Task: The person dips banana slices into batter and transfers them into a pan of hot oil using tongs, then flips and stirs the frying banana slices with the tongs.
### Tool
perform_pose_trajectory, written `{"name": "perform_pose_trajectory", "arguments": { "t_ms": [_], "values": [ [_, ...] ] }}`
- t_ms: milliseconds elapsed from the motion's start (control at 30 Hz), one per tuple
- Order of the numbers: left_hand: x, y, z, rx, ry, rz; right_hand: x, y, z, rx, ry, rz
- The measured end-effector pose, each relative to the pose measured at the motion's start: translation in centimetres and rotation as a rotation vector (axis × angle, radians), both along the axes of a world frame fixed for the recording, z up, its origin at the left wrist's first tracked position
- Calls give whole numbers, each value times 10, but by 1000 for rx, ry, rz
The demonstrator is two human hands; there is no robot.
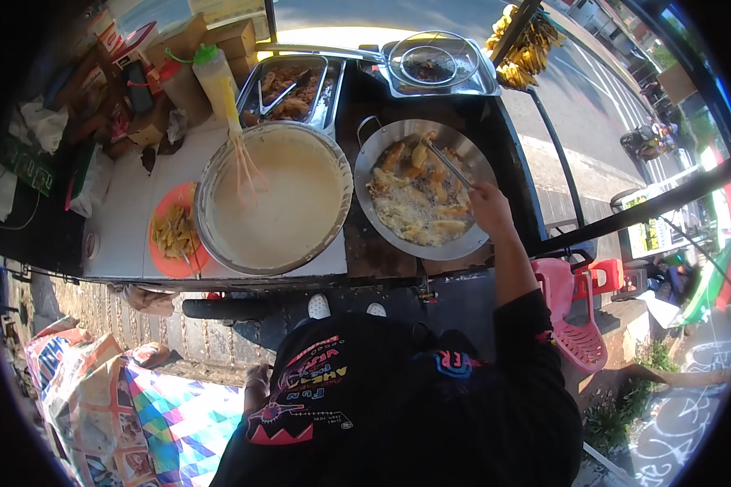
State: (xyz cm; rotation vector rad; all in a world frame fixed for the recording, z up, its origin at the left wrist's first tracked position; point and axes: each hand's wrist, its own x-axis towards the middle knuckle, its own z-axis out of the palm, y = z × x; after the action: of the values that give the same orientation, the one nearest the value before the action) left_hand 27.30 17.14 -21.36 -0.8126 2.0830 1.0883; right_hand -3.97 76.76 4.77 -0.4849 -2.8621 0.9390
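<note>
My right hand (490, 209) is closed around metal tongs (449, 165) that reach into a wide wok (374, 213). Several golden fritters (417, 157) and paler pieces (414, 219) fry there in bubbling oil. The tips of the tongs are at the fritters near the wok's far side. At my left side, by the dark shirt, my left hand (257, 383) hangs low, its fingers not clear. Left of the wok stands a large basin (205, 174) of pale batter, with a yellow-handled whisk (244, 158) in it.
An orange plate (159, 252) holds yellow slices. Behind are a tray of fried food (333, 85), a tray with a strainer (487, 77), and bottles (217, 77). Bananas (528, 49) hang at the far right. A pink chair (556, 300) stands right of me, beside the cart.
</note>
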Motion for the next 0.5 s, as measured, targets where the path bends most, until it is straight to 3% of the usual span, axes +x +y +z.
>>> {"name": "perform_pose_trajectory", "arguments": {
  "t_ms": [100, 200, 233, 300, 433, 500],
  "values": [
    [-23, -30, -9, 1, 2, -98, 42, -14, 13, 118, -41, -84],
    [-48, -55, -19, -4, -11, -209, 72, -25, 18, 426, -210, -117],
    [-57, -59, -23, -2, -19, -229, 80, -28, 23, 426, -222, -135],
    [-90, -58, -28, 35, -228, 203, 95, -27, 31, 355, -161, -225],
    [-126, -56, -14, -4, -137, 78, 122, -39, 52, 216, 58, -353],
    [-141, -47, 8, 6, -144, 35, 129, -38, 53, 221, 46, -373]
  ]
}}
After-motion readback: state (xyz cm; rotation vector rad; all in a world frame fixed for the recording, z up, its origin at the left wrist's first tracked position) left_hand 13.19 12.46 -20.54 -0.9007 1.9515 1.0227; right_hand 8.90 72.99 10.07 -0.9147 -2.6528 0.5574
